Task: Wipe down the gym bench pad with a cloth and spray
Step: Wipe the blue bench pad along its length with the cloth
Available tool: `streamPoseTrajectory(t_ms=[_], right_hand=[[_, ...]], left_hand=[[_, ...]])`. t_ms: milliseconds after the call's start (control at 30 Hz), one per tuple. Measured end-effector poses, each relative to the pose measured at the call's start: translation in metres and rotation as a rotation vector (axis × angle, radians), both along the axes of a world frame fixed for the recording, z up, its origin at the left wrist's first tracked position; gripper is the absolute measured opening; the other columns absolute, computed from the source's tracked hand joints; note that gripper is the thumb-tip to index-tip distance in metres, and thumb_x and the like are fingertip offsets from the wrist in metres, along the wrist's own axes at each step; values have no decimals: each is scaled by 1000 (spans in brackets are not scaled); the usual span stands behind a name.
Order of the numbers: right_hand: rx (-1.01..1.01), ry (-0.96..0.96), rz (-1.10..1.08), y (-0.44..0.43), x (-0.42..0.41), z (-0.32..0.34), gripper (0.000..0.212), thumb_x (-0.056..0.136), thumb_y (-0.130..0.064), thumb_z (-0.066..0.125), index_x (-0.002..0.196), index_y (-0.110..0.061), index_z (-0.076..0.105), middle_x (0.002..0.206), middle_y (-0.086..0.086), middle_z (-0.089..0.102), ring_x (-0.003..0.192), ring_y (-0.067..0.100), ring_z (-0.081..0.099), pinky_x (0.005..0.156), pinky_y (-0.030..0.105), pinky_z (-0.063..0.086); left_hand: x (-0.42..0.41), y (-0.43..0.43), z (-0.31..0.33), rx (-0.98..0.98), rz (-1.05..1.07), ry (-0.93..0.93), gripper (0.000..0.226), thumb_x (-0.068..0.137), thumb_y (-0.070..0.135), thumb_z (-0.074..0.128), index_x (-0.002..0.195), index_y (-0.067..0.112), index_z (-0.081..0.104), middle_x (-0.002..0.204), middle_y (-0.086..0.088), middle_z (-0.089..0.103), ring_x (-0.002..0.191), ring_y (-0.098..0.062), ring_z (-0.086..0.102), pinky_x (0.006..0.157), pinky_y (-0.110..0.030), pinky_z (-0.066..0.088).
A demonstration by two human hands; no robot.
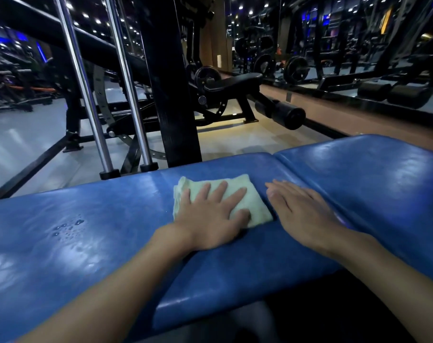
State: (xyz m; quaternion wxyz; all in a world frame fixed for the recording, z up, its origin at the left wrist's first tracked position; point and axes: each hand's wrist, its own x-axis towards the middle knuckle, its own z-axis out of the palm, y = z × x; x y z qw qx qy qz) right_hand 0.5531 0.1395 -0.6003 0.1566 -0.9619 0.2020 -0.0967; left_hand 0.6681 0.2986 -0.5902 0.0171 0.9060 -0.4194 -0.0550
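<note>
Left hand (pixel 210 216) spread flat on cloth (pixel 256 206); right hand (pixel 302 214) flat, fingers together, apparently touching bench pad (pixel 99 233)

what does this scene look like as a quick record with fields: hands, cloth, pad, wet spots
left hand: flat, fingers spread, pressing on the cloth
right hand: flat on the pad beside the cloth, holding nothing
cloth: pale green, folded, lying on the bench pad
bench pad: blue, glossy, in two sections
droplets: cluster on the pad left of the cloth, not yet wiped
spray bottle: not in view
</note>
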Motion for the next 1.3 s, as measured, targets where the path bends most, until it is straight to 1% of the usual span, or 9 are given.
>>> streamPoseTrajectory(t_ms=[167,267,367,467,600,767,967,1100,1300], right_hand=[[126,-67,17,3,-6,5,52,105,-45,16,148,-30,41,159,-9,31,148,4,18,122,33,9],[56,-9,42,6,-13,10,61,102,-50,12,142,-25,49,158,-5,34,148,6,17,123,38,1],[-25,-15,62,8,-12,16,72,95,-57,3,133,-24,55,153,-7,41,148,5,16,121,42,-8],[40,0,62,9,-11,14,61,100,-52,8,144,-32,45,160,-9,28,149,4,11,122,39,-4],[-105,92,92,10,-7,3,56,101,-53,14,151,-34,32,164,-7,15,151,8,5,122,40,1],[-165,152,87,8,-5,0,58,101,-55,15,155,-35,16,166,-9,1,151,8,-6,122,42,-1],[-159,149,84,7,-4,-2,59,100,-56,13,156,-38,10,165,-12,-3,150,7,-9,122,42,-2],[-154,142,77,6,-3,-3,59,99,-55,14,155,-39,11,165,-12,-1,150,6,-7,122,41,-1],[-110,113,75,6,-4,1,57,99,-57,21,154,-40,20,165,-14,7,150,4,-1,122,38,2]], left_hand=[[-71,45,1,40,-20,-26,65,91,69,9,151,53,-7,166,10,-11,152,-22,-14,118,-57,-12],[-90,54,8,-14,-4,-8,61,96,66,18,151,53,-3,166,8,-10,152,-21,-15,119,-55,-11],[-92,47,9,-101,71,-22,66,86,68,8,150,52,0,166,6,-1,153,-24,-5,119,-57,-5],[-83,39,-1,-1,88,-80,67,89,69,7,152,48,-3,166,3,0,152,-29,-3,116,-62,-4],[-35,23,0,28,98,-35,63,95,69,13,153,50,-2,167,4,-1,152,-29,-3,115,-64,-4],[52,-9,0,35,132,-4,61,93,73,10,150,57,-4,167,7,-3,153,-27,-4,115,-65,-5],[119,-37,10,47,181,-1,62,92,75,12,151,56,2,167,7,5,152,-30,6,113,-69,6],[101,-29,5,45,176,-24,62,92,73,12,151,57,0,167,6,2,153,-28,1,114,-67,2],[11,20,-2,54,82,-63,64,89,76,5,150,57,-6,167,6,-3,153,-27,-3,115,-64,-2]])
